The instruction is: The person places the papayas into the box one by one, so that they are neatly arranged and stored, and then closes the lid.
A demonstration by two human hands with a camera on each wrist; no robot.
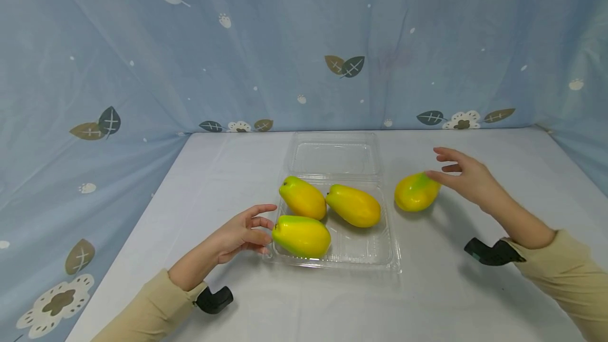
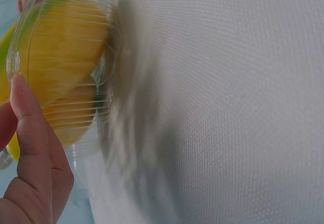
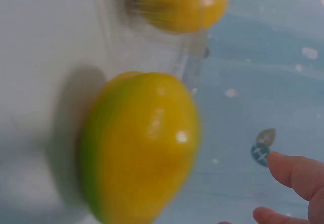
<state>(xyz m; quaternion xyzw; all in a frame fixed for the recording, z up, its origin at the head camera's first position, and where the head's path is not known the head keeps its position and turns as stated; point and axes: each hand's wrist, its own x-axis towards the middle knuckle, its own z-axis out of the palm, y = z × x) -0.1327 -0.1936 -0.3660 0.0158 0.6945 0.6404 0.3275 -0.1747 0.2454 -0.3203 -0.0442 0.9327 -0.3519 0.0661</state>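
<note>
Three yellow papayas with green ends lie in a clear plastic box: a back-left one, a right one and a front-left one. The box has its lid folded back on the table. At the box's left edge is my left hand, fingers loosely bent; in the left wrist view a straight fingertip meets the clear rim. A fourth papaya lies on the table right of the box. My right hand hovers beside it with fingers spread, apart from the papaya in the right wrist view.
A white cloth covers the table. Blue patterned fabric hangs behind it and along both sides. Black wrist-camera mounts stick out from the left sleeve and the right sleeve.
</note>
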